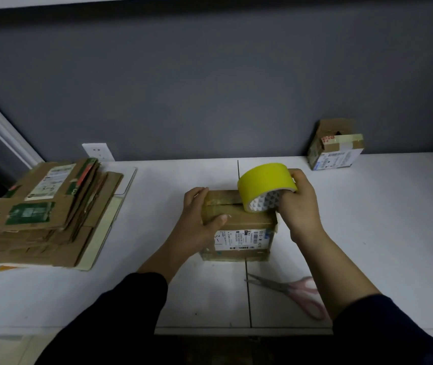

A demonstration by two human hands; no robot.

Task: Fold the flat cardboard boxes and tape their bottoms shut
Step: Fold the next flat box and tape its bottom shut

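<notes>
Now clasps the folded box (244, 234) at its left end with the left hand (197, 222), pressing down on the top. Grips the yellow tape roll (262, 183) in the right hand (302, 206), stood on the box's right end. Mid-table (368, 206), with flat boxes (49, 214) stacked well left and scissors (289, 288) near.

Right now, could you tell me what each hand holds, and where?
The right hand grips the yellow tape roll by its right rim; the left hand holds the box by its left end.
</notes>
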